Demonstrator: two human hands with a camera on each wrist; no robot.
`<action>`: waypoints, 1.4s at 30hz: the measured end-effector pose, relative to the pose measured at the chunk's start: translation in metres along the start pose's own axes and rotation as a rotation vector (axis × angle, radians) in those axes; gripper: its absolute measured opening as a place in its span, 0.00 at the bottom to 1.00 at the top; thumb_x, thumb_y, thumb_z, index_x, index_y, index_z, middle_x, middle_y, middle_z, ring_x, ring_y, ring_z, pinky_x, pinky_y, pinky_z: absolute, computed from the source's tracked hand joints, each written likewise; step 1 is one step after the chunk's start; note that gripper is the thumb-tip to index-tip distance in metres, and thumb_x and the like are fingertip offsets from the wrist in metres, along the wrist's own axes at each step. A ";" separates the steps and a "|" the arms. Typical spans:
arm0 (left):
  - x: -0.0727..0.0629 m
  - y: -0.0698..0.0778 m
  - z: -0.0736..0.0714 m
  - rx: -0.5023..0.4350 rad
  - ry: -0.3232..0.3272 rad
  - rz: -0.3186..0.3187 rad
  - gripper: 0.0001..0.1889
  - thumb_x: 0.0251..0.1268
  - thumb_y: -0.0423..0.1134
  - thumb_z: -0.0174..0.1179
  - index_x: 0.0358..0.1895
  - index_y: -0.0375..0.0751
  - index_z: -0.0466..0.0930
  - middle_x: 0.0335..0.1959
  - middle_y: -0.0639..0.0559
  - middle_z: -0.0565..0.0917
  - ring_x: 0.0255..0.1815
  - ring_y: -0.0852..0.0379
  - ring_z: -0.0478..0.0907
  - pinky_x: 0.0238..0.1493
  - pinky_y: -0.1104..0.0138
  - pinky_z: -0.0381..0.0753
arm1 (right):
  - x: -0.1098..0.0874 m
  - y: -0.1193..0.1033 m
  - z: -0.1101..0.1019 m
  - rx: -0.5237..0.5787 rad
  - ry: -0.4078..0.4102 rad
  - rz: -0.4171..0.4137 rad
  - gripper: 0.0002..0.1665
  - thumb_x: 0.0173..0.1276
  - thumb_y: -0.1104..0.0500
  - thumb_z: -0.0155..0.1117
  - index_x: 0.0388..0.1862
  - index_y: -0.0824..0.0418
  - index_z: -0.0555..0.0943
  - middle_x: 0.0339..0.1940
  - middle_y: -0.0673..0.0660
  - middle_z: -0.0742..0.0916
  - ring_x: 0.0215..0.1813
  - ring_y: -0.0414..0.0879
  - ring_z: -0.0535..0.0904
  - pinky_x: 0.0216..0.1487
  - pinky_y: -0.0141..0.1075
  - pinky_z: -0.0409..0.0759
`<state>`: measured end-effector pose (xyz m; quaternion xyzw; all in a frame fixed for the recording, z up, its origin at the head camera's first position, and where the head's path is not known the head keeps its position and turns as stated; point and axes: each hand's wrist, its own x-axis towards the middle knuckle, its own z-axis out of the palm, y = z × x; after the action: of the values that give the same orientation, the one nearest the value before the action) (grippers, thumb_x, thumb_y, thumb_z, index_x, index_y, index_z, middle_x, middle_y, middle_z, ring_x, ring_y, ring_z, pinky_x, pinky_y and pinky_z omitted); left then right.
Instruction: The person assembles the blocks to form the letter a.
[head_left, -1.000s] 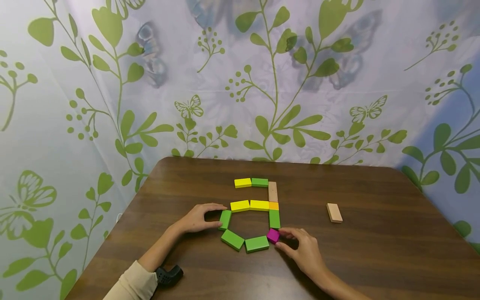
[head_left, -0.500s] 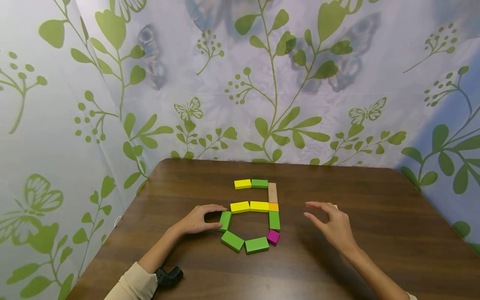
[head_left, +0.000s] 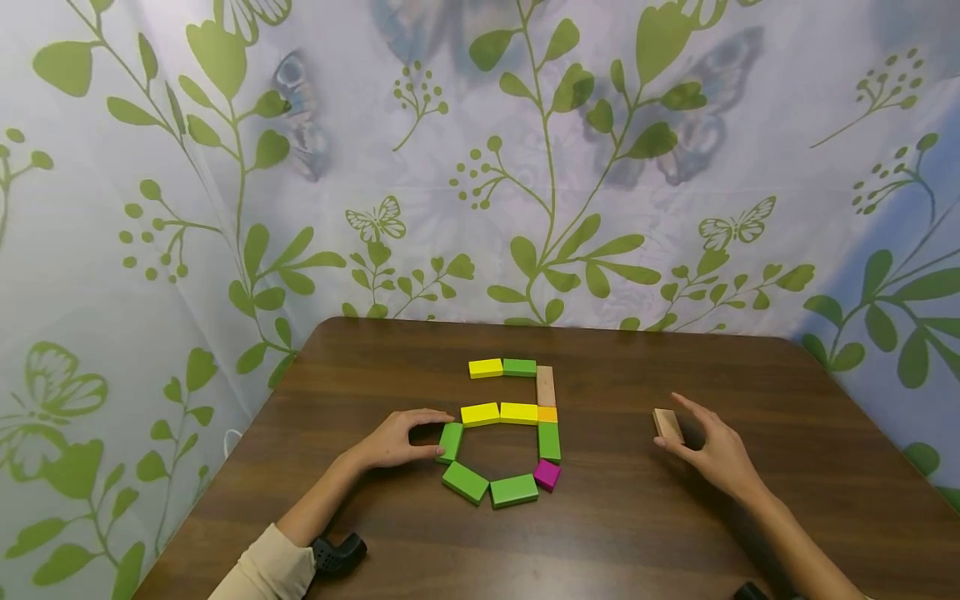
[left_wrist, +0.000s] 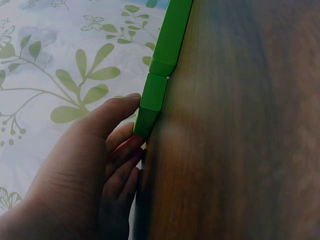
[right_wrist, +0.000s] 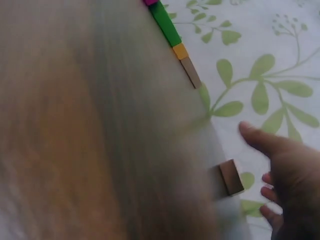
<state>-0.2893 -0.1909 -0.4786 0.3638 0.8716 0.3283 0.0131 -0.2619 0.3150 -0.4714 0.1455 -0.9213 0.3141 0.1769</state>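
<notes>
My left hand (head_left: 393, 437) pinches the left green block (head_left: 451, 442) of the block figure, with the thumb near its lower end and the index finger at its upper end. In the left wrist view the thumb lies against that green block, its neighbour touching its far end. On the right, my right hand (head_left: 716, 454) hovers with thumb and fingers spread on either side of a plain wooden block (head_left: 667, 425). The right wrist view has a gap between this hand and the wooden block (right_wrist: 231, 177). A magenta block (head_left: 547, 475) sits at the figure's lower right corner.
Two yellow blocks (head_left: 499, 412) form the figure's middle bar, with an orange block (head_left: 548, 413) at its right end. A wooden block (head_left: 545, 386) and a green block (head_left: 519, 367) stand above. Behind the brown table (head_left: 615, 533) hangs a leaf-patterned cloth (head_left: 480, 167).
My right hand has left the magenta block and moved right to the lone wooden block. The left hand has stayed at the green block.
</notes>
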 end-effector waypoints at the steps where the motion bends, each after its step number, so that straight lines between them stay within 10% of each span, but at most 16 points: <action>1: 0.000 0.001 0.001 0.000 0.003 0.001 0.28 0.60 0.54 0.60 0.62 0.47 0.72 0.59 0.54 0.74 0.61 0.56 0.68 0.58 0.54 0.68 | -0.001 0.004 0.000 0.000 -0.017 0.011 0.48 0.50 0.51 0.74 0.67 0.64 0.64 0.61 0.72 0.71 0.58 0.76 0.63 0.48 0.69 0.60; 27: -0.007 0.004 0.016 0.023 0.031 0.010 0.28 0.60 0.55 0.59 0.62 0.47 0.72 0.59 0.55 0.74 0.61 0.56 0.68 0.58 0.55 0.68 | -0.014 0.030 0.012 -0.088 -0.046 0.066 0.44 0.52 0.43 0.71 0.63 0.64 0.69 0.57 0.76 0.72 0.54 0.75 0.66 0.45 0.66 0.65; 35: -0.003 0.000 0.009 0.012 0.011 0.019 0.28 0.60 0.55 0.59 0.62 0.47 0.72 0.59 0.56 0.74 0.60 0.57 0.68 0.57 0.56 0.69 | -0.014 0.010 0.012 0.019 -0.087 0.084 0.42 0.52 0.44 0.71 0.65 0.56 0.70 0.60 0.70 0.73 0.57 0.73 0.66 0.47 0.66 0.64; 42: 0.000 0.000 0.002 -0.004 -0.004 0.007 0.28 0.60 0.55 0.59 0.62 0.47 0.72 0.59 0.56 0.74 0.61 0.57 0.68 0.58 0.55 0.68 | -0.016 -0.031 0.026 0.169 -0.178 -0.094 0.41 0.50 0.48 0.74 0.63 0.52 0.72 0.60 0.60 0.76 0.59 0.64 0.70 0.50 0.63 0.67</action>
<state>-0.2891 -0.1899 -0.4804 0.3675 0.8696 0.3294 0.0143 -0.2419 0.2777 -0.4812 0.2305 -0.8957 0.3680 0.0959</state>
